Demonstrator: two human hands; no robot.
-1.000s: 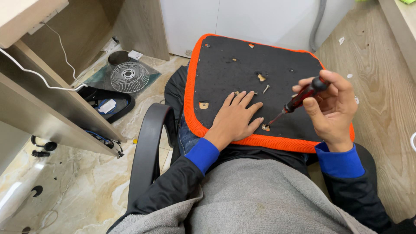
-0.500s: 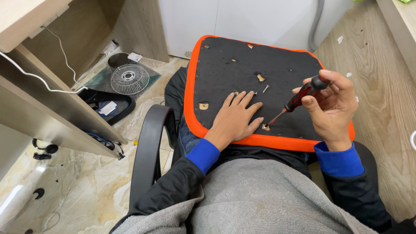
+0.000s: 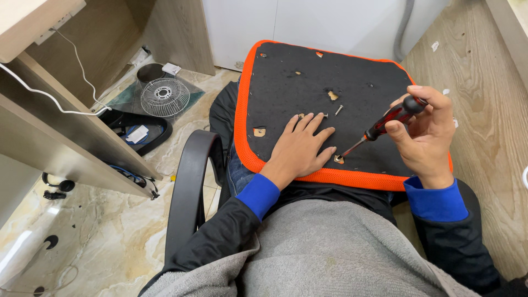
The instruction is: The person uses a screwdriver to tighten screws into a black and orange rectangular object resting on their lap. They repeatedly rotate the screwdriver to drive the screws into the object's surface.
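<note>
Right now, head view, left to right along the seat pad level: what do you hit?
Fan grille → chair armrest → left hand flat on the seat pad → loose screw → screwdriver → right hand.

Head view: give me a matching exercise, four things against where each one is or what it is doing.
Things:
1. left hand
2. right hand
3. loose screw
4. round fan grille

Places or states:
A. lying free on the black underside, beyond the fingertips
B. on the floor beside the desk
C. pressed flat on the seat cushion
D. gripping the red and black screwdriver

Pairs: 1-C, 2-D, 3-A, 4-B
</note>
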